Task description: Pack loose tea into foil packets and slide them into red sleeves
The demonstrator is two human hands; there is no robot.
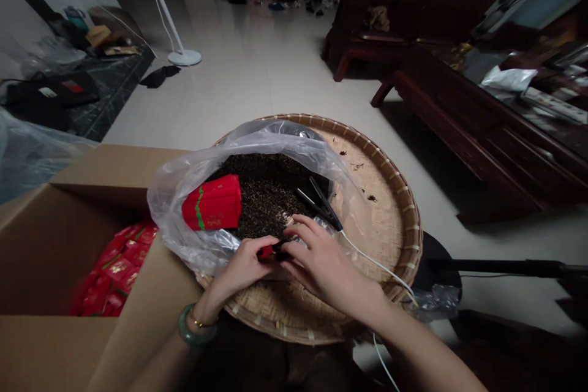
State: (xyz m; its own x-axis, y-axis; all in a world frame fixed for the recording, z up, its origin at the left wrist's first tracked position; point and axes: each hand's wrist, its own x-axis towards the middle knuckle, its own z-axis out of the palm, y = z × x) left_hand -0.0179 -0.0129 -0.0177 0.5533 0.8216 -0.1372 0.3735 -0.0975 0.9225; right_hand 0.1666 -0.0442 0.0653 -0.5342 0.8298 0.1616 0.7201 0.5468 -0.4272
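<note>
My left hand (250,263) pinches a small red packet (265,252) between thumb and fingers. Curved around the packet's darker end, my right hand (316,251) has its fingers closed there; what lies under them is partly hidden. Just beyond both hands, an open clear plastic bag (177,177) holds dark loose tea leaves (269,196). A stack of flat red packets (212,203) with a green wavy line lies on the leaves at the left. To the right of them rests a hair-straightener-like sealing tool (324,205), its jaws apart and a white cord trailing off.
A round woven bamboo tray (390,214) carries the bag and a few scattered leaves. At left stands an open cardboard box (151,312) with many red filled packets (122,266). Dark wooden furniture (459,110) is at right; a white lamp stand (184,57) is behind.
</note>
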